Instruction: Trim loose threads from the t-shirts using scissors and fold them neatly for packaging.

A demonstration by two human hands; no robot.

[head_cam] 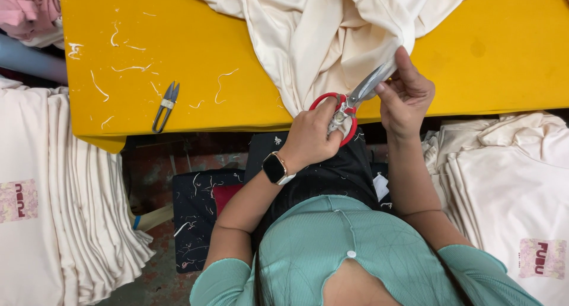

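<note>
A cream garment (pixel 320 39) lies bunched on the yellow table (pixel 504 51), one fold hanging toward the near edge. My left hand (pixel 308 137), with a dark smartwatch on its wrist, grips the red handles of a pair of scissors (pixel 354 100). The steel blades point up and to the right, against the garment's edge. My right hand (pixel 406 98) pinches that edge of the cloth right beside the blade tips, thumb raised.
Small grey thread snips (pixel 166 104) lie on the table's left part among several loose thread scraps. Stacks of folded cream shirts stand at the left (pixel 53 193) and the right (pixel 510 181). Pink cloth (pixel 29 10) sits at the top left corner.
</note>
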